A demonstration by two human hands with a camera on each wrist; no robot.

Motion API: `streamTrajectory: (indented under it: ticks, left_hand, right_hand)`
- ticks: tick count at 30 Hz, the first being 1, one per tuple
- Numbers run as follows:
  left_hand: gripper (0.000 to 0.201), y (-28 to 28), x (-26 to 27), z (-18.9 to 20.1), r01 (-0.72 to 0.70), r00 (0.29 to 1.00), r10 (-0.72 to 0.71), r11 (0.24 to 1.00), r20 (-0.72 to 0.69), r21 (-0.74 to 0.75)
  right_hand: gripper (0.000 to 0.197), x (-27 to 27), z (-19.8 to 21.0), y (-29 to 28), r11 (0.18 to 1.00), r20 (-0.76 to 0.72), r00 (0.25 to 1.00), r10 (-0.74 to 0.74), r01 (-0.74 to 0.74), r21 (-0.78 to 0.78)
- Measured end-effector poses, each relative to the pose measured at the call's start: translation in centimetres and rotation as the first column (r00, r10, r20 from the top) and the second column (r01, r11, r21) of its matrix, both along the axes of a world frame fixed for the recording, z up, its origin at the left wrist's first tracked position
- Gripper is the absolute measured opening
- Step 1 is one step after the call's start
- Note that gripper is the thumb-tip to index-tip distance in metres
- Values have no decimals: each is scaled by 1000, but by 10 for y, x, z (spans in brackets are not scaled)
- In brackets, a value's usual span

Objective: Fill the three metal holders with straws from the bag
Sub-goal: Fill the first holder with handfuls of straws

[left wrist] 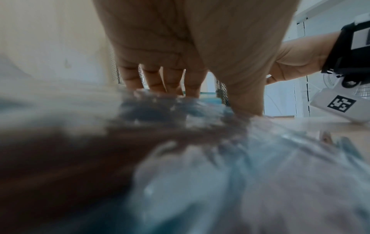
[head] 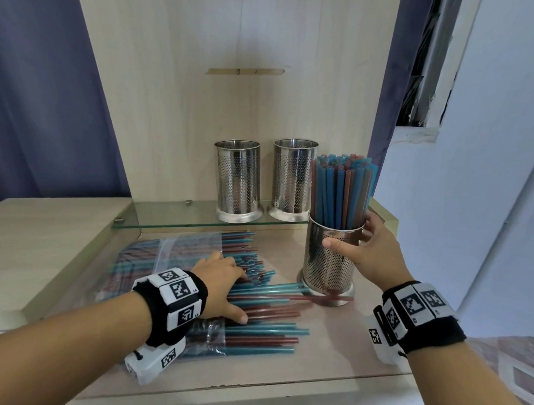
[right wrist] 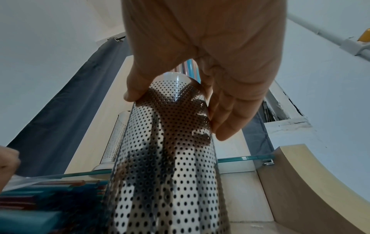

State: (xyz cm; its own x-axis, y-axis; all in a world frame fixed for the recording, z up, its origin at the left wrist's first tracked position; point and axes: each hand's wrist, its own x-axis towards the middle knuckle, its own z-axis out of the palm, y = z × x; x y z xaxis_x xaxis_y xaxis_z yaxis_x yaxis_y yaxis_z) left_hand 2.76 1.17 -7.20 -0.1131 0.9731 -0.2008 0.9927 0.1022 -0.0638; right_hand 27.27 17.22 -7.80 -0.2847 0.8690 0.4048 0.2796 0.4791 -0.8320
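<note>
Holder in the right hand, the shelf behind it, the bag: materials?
Holder: looks like polished steel, mirror reflections, punched holes all round.
Shelf: clear glass, green-tinted edge, wood visible through it.
Bag: thin clear plastic film, probably; wrinkled, glossy, straws visible through it.

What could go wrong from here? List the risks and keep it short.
1. The full holder stands partly on loose straws, so it could tip if the right hand lets go.
2. The left hand presses on straws lying half out of the bag; some near the table's front edge could roll off.
</note>
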Motion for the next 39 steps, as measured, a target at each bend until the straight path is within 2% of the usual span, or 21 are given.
streamTrajectory:
  ticks: [9,12,18,24,27,30,32,33,36,37,39]
  left_hand:
    - [57,-1,6,1,17,995,-13,999,-99,34]
    - [48,0,4,4,6,999,-3,997,-40,76]
    - [17,3,5,15,22,997,-38,972,64,235]
    - [17,4,8,27,54,992,-89,941,89,334]
    - [17,5,9,39,48,993,-83,928,80,369]
    - [17,7,8,51,10,990,-64,924,129,383]
    - [16,7,6,59,-7,983,-67,914,169,405]
    - [14,6,6,62,-11,978,-80,904,193,427]
    - [11,5,8,73,-21,946,-150,856,287,516]
    - [11,5,9,77,-32,924,-182,840,336,542]
    - [8,4,13,89,-56,850,-270,807,452,588]
  right_hand:
    - [92,1,3,-5,1000,7,1000,0,0,7]
    - [90,1,5,-7,1000,22,1000,-3,3,0]
    - [92,3,8,-9,1000,26,1000,13,-13,2]
    - [93,5,10,-8,999,31,998,47,-46,-27]
    - [84,8,18,-6,996,93,993,77,-72,-59]
    - [80,23,31,4,966,162,959,233,-210,-150]
    - [84,37,41,10,929,97,957,273,-236,-286]
    - [78,43,45,12,913,69,964,259,-220,-343]
    - [31,52,56,13,913,15,976,217,-198,-356]
    - [27,54,60,11,922,-12,980,198,-190,-336]
    - [29,53,71,3,947,-124,980,156,-184,-263]
